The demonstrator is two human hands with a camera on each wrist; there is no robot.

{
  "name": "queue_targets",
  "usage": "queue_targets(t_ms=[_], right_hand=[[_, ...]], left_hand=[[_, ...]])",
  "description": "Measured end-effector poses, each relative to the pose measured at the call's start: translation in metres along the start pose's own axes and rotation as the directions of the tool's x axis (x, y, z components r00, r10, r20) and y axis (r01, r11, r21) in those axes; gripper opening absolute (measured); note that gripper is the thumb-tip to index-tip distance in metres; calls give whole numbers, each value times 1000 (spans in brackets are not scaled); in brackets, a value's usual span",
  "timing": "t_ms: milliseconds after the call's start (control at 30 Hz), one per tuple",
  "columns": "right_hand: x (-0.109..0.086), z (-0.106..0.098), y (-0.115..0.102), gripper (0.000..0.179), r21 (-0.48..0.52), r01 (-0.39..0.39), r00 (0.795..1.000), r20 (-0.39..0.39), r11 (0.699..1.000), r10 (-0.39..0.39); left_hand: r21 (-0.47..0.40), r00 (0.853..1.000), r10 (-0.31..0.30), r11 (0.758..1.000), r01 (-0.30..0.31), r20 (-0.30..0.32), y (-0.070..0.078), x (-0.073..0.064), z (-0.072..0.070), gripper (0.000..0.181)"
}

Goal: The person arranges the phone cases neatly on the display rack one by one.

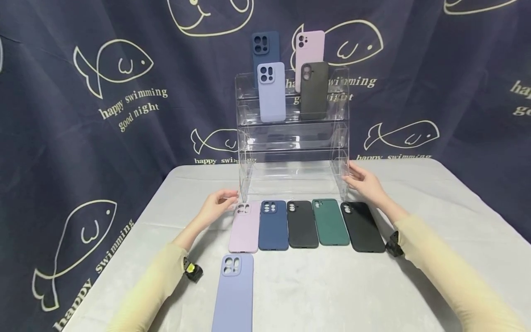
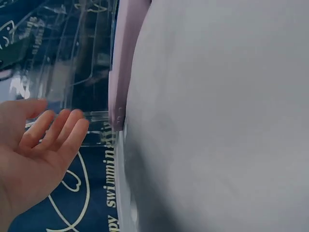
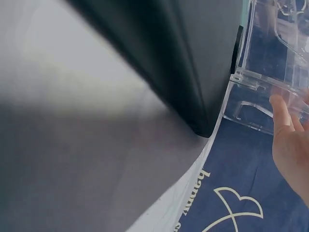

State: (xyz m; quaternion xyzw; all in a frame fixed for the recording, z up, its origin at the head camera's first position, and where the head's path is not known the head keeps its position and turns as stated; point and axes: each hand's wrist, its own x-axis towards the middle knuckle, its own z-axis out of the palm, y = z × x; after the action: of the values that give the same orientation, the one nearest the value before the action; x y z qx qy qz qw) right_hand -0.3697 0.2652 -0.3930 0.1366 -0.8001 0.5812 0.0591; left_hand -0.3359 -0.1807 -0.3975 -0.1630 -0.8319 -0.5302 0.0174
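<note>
A clear tiered display stand (image 1: 292, 177) stands on the table with four phone cases in its upper tiers: dark blue (image 1: 271, 50), lavender (image 1: 272, 99), pink (image 1: 313, 55) and black (image 1: 314, 94). My left hand (image 1: 215, 206) is by the stand's lower left corner, just above a pink case (image 1: 244, 230); its fingers are loosely bent with nothing in them (image 2: 46, 150). Against the stand's lower right side, my right hand (image 1: 367, 184) touches the clear panel (image 3: 251, 79) with fairly straight fingers. A black case (image 1: 363, 228) lies below it.
Beside the pink case, a blue case (image 1: 274, 228), a black case (image 1: 303, 226) and a green case (image 1: 332, 223) lie in a row before the stand. A lavender case (image 1: 235, 295) lies nearer. Behind hangs a navy fish-print curtain (image 1: 124, 78).
</note>
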Motion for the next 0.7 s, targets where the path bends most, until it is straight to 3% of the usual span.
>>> queue_targets(t_ms=[133,333,533,700], right_hand=[[0,6,-5,64,-33,-8,1000,13,999,8],[3,14,-9,62,-47,-13,1000,16,999,14],[1,6,-8,58,-76,-5,1000,5,997,5],[-1,-1,-10,57,-64,10,1000,14,998,-9]], left_hand=[[134,998,35,990,-41,48,6,-30,-10,32],[344,987,37,935,-91,159,16,-65,-22,20],[416,952,-25,903,-109,304,21,-88,-20,20],[438,935,-47,891,-120,351,21,-101,-19,22]])
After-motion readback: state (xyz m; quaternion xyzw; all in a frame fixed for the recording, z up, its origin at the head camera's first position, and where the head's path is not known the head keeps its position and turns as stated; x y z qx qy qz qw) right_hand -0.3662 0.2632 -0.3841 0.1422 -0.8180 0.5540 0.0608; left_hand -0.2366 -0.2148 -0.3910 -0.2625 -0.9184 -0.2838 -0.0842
